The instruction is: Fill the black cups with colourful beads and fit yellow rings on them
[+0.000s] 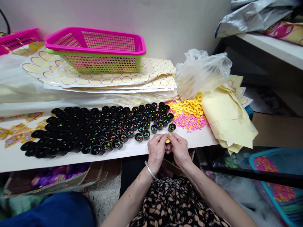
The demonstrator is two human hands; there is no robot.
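My left hand (156, 147) and my right hand (179, 148) meet at the table's front edge, fingertips pinched together around a small yellow ring (168, 141). Fingers cover most of it, so I cannot tell whether a black cup sits under it. Just beyond my fingers stands a single black cup (172, 127). To the left spread many more small black cups (116, 144) in rows, with coloured bits inside those nearest me. Loose yellow rings (193, 105) lie heaped behind my right hand, beside a spread of tiny pink and yellow pieces (190, 122).
A pink basket (94, 50) nested in a green basket (104, 64) rests on sticker sheets (163, 82) at the back. A clear plastic bag (203, 71) and yellow paper (226, 113) are at the right. Below right hangs a blue basket (260, 186); a carton (94, 173) sits under the table.
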